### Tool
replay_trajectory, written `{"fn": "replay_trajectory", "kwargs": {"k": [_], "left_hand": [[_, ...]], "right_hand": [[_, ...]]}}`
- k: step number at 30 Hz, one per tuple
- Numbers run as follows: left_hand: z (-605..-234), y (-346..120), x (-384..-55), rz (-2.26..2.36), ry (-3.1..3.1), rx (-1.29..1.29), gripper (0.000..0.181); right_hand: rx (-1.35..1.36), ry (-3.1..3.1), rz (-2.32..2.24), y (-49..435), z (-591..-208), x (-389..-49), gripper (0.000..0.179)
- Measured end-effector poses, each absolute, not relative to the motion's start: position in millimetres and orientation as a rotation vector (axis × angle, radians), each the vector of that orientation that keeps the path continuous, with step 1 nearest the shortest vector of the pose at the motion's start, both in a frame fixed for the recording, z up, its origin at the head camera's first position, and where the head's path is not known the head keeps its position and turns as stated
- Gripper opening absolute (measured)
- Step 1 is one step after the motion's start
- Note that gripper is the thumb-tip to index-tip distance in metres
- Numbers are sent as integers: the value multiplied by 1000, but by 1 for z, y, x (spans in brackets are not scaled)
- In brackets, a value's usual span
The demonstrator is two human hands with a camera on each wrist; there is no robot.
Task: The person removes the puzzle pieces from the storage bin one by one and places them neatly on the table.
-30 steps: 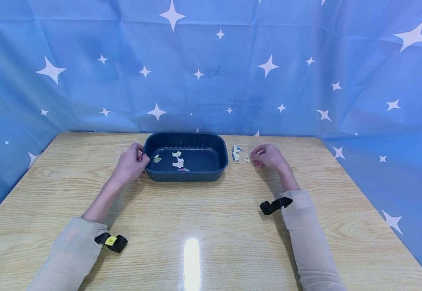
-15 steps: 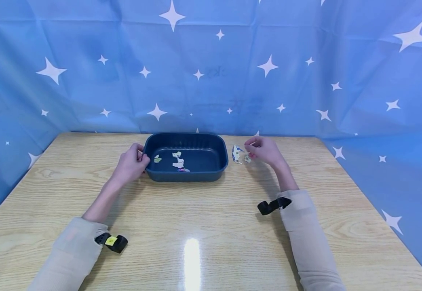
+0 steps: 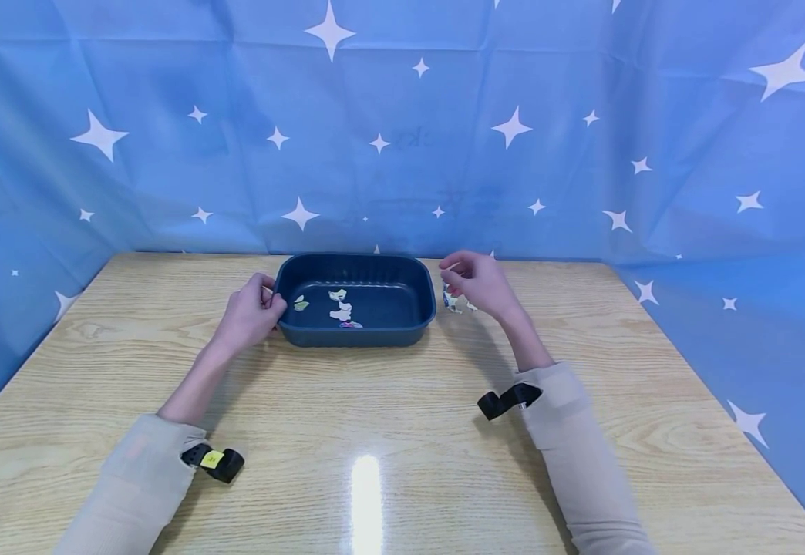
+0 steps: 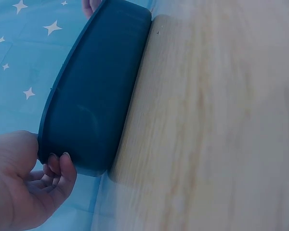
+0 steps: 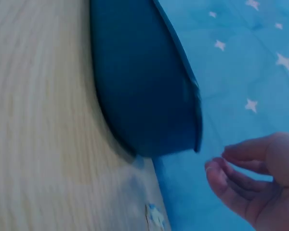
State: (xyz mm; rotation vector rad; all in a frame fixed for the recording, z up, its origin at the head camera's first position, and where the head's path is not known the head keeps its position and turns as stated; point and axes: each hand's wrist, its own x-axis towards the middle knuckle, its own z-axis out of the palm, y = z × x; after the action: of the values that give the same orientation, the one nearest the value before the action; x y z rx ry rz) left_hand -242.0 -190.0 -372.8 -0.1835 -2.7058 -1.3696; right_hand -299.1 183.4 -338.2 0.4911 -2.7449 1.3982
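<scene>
A dark blue rectangular tub stands near the table's back edge. My left hand grips its left end, thumb at the rim and curled fingers against the outer wall. Inside, light torn paper scraps lie near the middle, with greenish scraps towards the left. My right hand is raised beside the tub's right end, fingers bent and thumb close to the fingertips. I cannot tell whether something small is between them. Below it, a blue-and-white scrap lies on the table, partly hidden in the head view.
The wooden table extends in front of the tub and to both sides. Behind it hangs a blue curtain with white stars. Each sleeve carries a black wrist camera, the left one and the right one.
My right hand has risen from beside the small scrap and moved left towards the tub, over the blue-and-white scrap. The left hand and the tub have stayed still.
</scene>
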Motion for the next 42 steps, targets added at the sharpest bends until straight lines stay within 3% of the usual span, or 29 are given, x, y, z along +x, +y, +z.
{"fn": "replay_trajectory", "kwargs": {"k": [17, 42], "left_hand": [[-373, -190, -243, -1384, -2690, -161, 32], [-373, -190, -242, -1393, -2709, -159, 33]], "right_hand": [[729, -2693, 1295, 135, -344, -286, 18], [870, -3053, 1131, 87, -349, -288, 28]]}}
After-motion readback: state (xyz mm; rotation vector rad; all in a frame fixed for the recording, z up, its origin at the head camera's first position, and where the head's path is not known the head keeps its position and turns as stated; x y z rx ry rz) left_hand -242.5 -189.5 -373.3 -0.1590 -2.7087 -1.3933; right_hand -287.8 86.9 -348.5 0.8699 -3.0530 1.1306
